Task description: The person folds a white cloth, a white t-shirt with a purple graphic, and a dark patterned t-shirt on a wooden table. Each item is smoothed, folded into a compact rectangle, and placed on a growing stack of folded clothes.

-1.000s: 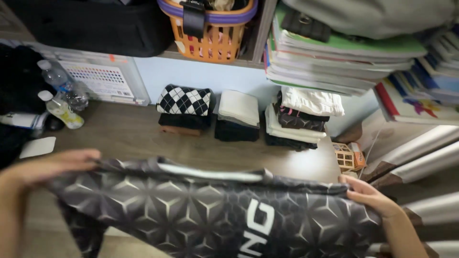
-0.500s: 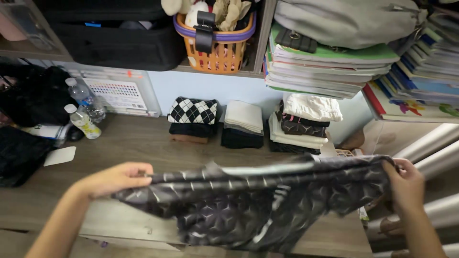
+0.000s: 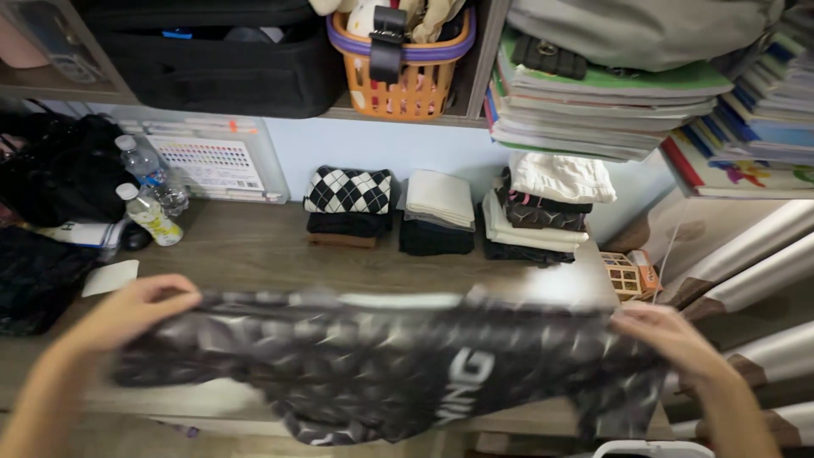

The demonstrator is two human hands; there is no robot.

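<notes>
A dark patterned garment [image 3: 381, 365] is stretched above the wooden counter [image 3: 254, 250], the left hand [image 3: 131, 309] gripping one end and the right hand [image 3: 666, 335] closed on the other. Beyond it, three stacks of folded clothes [image 3: 437, 212] sit against the pale blue wall.

I see a flat clear package [image 3: 208, 161] with a grid of coloured dots leaning against the pale blue wall at the back left of the surface [image 3: 254, 250]. Beside it two plastic bottles [image 3: 151, 203] carry labels, one yellowish. At the right edge sits a small orange box [image 3: 629, 273] with a gridded window.
</notes>
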